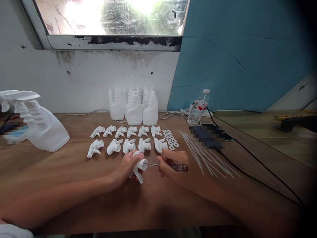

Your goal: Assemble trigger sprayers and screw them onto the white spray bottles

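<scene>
My left hand (127, 167) is closed round a white trigger spray head (141, 164), its collar turned to the right and its trigger pointing down. In my right hand (170, 162) is a screwdriver (182, 168), gripped near the handle. The thin metal shaft reaches left to the mouth of the collar; how far the tip goes in is hidden. Just beyond my hands, more white spray heads (128, 145) lie in two rows. Beside them sits a cluster of small white rings (170, 138).
Several white bottles (135, 110) stand against the wall. A large white bottle with a spray head (46, 127) is at left. Thin white tubes (203, 153) lie at right, near a clear water bottle (198, 109), a dark flat device (213, 132) and black cables (260, 158).
</scene>
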{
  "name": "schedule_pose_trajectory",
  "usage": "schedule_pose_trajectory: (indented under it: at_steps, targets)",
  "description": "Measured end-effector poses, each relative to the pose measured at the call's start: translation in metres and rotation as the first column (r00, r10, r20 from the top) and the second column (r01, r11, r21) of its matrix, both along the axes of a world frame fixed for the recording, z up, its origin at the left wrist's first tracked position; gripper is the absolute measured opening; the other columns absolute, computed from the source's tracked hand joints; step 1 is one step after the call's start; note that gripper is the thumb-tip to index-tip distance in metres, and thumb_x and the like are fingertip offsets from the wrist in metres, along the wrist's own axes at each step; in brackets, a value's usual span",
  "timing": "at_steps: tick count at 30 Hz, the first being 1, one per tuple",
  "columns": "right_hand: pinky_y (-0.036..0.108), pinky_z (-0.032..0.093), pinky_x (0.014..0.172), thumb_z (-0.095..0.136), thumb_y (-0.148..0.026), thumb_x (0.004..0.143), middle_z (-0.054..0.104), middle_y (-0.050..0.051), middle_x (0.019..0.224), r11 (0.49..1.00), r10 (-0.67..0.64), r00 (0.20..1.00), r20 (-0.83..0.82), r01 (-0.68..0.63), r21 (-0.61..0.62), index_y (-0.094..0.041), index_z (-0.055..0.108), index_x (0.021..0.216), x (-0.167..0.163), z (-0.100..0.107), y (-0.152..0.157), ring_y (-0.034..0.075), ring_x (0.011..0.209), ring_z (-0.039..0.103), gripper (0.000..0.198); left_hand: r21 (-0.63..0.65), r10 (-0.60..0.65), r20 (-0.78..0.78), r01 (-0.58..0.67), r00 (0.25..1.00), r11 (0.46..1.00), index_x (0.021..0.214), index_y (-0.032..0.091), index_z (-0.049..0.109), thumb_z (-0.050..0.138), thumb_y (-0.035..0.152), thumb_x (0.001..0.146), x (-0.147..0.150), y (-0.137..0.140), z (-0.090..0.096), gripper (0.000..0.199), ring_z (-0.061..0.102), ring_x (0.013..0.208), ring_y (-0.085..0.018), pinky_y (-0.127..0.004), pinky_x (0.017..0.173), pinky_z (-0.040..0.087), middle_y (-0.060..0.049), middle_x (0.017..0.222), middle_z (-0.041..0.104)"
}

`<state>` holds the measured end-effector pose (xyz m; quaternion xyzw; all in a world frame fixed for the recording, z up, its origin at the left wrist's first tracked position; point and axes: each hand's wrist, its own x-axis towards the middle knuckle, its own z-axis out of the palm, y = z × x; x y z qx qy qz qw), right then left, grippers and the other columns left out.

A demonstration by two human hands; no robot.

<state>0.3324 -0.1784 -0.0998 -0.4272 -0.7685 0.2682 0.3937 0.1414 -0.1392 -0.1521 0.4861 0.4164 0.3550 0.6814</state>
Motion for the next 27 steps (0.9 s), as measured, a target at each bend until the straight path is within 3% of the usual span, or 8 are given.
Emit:
schedule_pose_trajectory:
  at_steps: [4, 7, 13, 18, 21, 24, 27]
  targets:
    - [0.022, 0.045, 0.042, 0.053, -0.031, 0.089, 0.057, -0.002, 0.05, 0.969, -0.001, 0.968, -0.249, -0.06, -0.239, -0.02, 0.044, 0.06, -0.005, -0.005, 0.007, 0.01, 0.042, 0.054, 0.033, 0.004, -0.02, -0.003, 0.02, 1.0, 1.0, 0.084, 0.02, 0.04, 0.061, 0.049, 0.08, -0.001, 0.001, 0.0, 0.036, 0.045, 0.046, -0.008, -0.012, 0.035, 0.031, 0.004, 0.06, 0.051]
    - [0.023, 0.045, 0.039, 0.054, -0.039, 0.088, 0.058, -0.002, 0.051, 0.922, 0.01, 0.917, -0.399, -0.163, -0.351, -0.019, 0.045, 0.064, -0.006, -0.008, 0.015, 0.011, 0.039, 0.055, 0.033, -0.015, 0.0, -0.018, 0.0, 1.0, 1.0, 0.082, 0.02, 0.04, 0.06, 0.046, 0.08, -0.002, 0.001, 0.003, 0.033, 0.044, 0.047, -0.008, -0.012, 0.035, 0.03, 0.004, 0.06, 0.049]
    - [0.023, 0.046, 0.041, 0.056, -0.041, 0.088, 0.06, -0.002, 0.052, 0.91, 0.057, 0.85, -0.524, -0.261, -0.323, -0.018, 0.045, 0.069, -0.006, -0.016, 0.02, 0.012, 0.041, 0.058, 0.033, -0.017, 0.012, 0.008, -0.011, 1.0, 1.0, 0.076, 0.019, 0.042, 0.058, 0.042, 0.079, -0.003, 0.004, 0.006, 0.028, 0.04, 0.044, -0.009, -0.013, 0.032, 0.025, 0.003, 0.055, 0.047]
    - [0.022, 0.045, 0.043, 0.054, -0.041, 0.091, 0.063, 0.001, 0.059, 0.898, 0.06, 0.83, -0.555, -0.288, -0.333, -0.017, 0.048, 0.072, -0.006, -0.016, 0.017, 0.013, 0.046, 0.06, 0.031, -0.04, 0.003, 0.151, 0.003, 0.989, 0.999, 0.07, 0.018, 0.042, 0.054, 0.038, 0.079, -0.006, 0.009, 0.0, 0.026, 0.038, 0.041, -0.007, -0.015, 0.034, 0.022, 0.004, 0.05, 0.043]
    - [0.024, 0.048, 0.05, 0.049, -0.04, 0.094, 0.061, 0.002, 0.06, 0.925, 0.118, 0.877, -0.466, -0.269, -0.27, -0.015, 0.054, 0.071, -0.005, -0.017, 0.016, 0.012, 0.052, 0.06, 0.034, -0.076, 0.003, 0.21, 0.013, 0.978, 0.997, 0.069, 0.017, 0.042, 0.053, 0.037, 0.08, -0.007, 0.011, -0.003, 0.025, 0.036, 0.038, -0.007, -0.016, 0.035, 0.02, 0.004, 0.049, 0.042]
    - [0.024, 0.049, 0.061, 0.046, -0.035, 0.097, 0.061, 0.004, 0.068, 0.962, 0.242, 0.934, -0.261, -0.266, -0.06, -0.015, 0.061, 0.073, -0.003, -0.022, 0.015, 0.012, 0.062, 0.059, 0.034, -0.073, 0.004, 0.248, 0.014, 0.969, 0.997, 0.068, 0.017, 0.043, 0.053, 0.036, 0.081, -0.007, 0.012, -0.003, 0.024, 0.036, 0.038, -0.006, -0.017, 0.035, 0.019, 0.004, 0.049, 0.042]
    - [0.024, 0.05, 0.07, 0.047, -0.027, 0.096, 0.062, 0.007, 0.084, 0.911, 0.364, 0.931, -0.005, -0.355, 0.21, -0.015, 0.065, 0.087, -0.001, -0.025, 0.014, 0.013, 0.077, 0.059, 0.023, -0.073, -0.005, 0.272, 0.026, 0.962, 0.997, 0.066, 0.017, 0.042, 0.052, 0.036, 0.08, -0.007, 0.012, -0.003, 0.025, 0.034, 0.037, -0.006, -0.018, 0.036, 0.02, 0.005, 0.049, 0.041]
